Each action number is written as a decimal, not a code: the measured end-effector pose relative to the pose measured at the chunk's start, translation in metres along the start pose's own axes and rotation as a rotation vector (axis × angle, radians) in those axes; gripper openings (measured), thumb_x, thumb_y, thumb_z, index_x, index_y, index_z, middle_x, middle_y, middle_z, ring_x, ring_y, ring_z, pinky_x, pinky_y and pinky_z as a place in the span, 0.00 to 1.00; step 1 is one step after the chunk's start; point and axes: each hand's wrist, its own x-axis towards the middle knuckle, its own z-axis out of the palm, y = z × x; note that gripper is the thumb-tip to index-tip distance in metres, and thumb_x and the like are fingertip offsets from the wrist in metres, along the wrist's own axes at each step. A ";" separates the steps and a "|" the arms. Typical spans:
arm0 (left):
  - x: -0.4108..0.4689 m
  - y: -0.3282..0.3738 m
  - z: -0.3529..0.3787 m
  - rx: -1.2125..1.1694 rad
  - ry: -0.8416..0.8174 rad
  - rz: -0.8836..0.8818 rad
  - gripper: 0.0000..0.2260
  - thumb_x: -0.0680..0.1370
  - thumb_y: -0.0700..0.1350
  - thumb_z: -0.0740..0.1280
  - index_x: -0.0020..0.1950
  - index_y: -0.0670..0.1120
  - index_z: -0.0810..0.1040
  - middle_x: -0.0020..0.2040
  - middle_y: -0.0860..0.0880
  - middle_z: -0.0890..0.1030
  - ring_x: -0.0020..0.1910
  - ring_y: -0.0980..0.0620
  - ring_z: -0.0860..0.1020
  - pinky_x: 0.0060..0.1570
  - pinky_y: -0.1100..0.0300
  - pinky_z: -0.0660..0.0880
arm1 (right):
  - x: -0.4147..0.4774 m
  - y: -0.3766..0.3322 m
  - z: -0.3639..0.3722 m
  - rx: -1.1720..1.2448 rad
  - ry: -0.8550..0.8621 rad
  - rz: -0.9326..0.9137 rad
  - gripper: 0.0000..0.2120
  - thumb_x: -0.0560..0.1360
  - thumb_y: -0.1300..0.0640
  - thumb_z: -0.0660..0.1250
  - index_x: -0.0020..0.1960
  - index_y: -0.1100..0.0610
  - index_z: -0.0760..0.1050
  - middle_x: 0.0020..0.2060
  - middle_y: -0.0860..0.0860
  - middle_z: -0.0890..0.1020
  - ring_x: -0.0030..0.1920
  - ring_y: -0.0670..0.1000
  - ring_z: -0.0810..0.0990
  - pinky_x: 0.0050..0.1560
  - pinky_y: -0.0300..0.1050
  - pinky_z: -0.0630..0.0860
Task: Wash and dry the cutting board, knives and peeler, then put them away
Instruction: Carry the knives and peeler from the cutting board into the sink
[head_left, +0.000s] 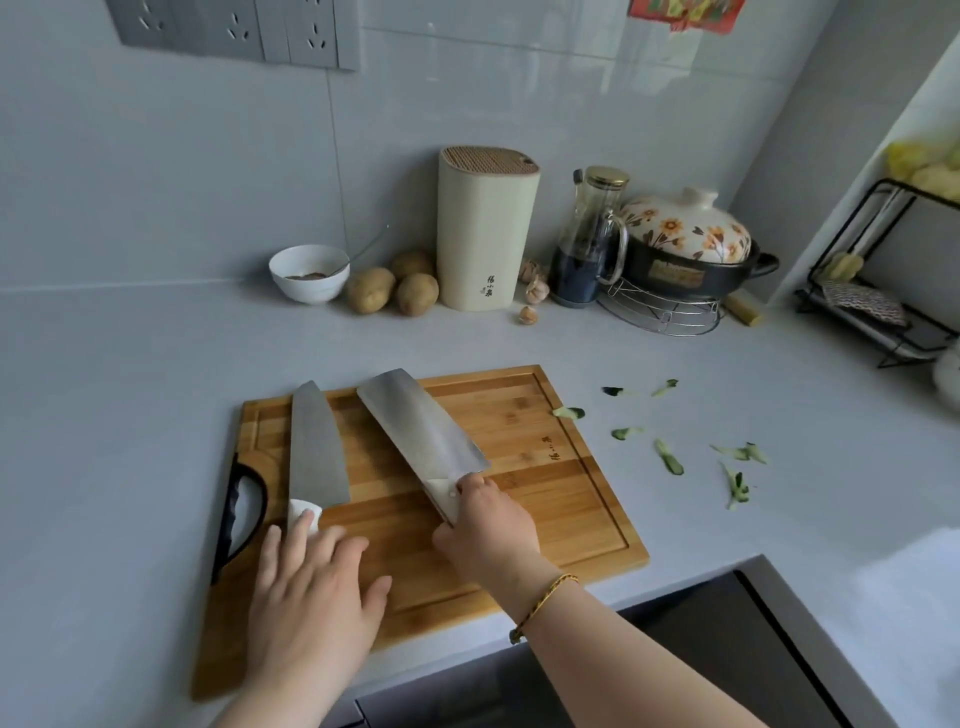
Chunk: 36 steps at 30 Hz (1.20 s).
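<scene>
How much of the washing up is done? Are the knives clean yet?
Nothing looks done yet. The cutting board lies on the counter with both knives on it and green peelings beside it. In hand: the right hand grips the cleaver by its handle, and the left hand rests on the handle of the smaller knife. Washing, drying and putting away are all left; the knife block at the back shows no knives.

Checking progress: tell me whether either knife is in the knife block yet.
No, the cleaver and the slimmer knife both lie on the cutting board.
</scene>
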 end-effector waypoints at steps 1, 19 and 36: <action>0.004 0.004 -0.005 0.005 0.018 0.014 0.16 0.60 0.55 0.66 0.37 0.45 0.84 0.38 0.47 0.84 0.48 0.40 0.82 0.62 0.53 0.56 | -0.004 0.007 -0.004 0.016 0.021 -0.006 0.19 0.74 0.57 0.60 0.63 0.59 0.65 0.60 0.55 0.72 0.58 0.57 0.74 0.52 0.45 0.70; -0.030 0.306 -0.039 -0.632 -0.022 0.644 0.08 0.70 0.41 0.67 0.47 0.46 0.82 0.42 0.51 0.84 0.41 0.50 0.83 0.38 0.57 0.79 | -0.239 0.285 -0.088 0.056 0.501 0.449 0.18 0.77 0.51 0.59 0.65 0.51 0.62 0.63 0.44 0.68 0.55 0.55 0.76 0.50 0.44 0.71; -0.171 0.561 0.006 -0.561 -0.058 1.193 0.15 0.69 0.49 0.55 0.41 0.49 0.82 0.37 0.54 0.83 0.36 0.55 0.82 0.47 0.61 0.70 | -0.517 0.503 -0.014 0.136 0.379 1.148 0.14 0.77 0.52 0.59 0.61 0.51 0.64 0.59 0.45 0.70 0.51 0.53 0.77 0.41 0.42 0.65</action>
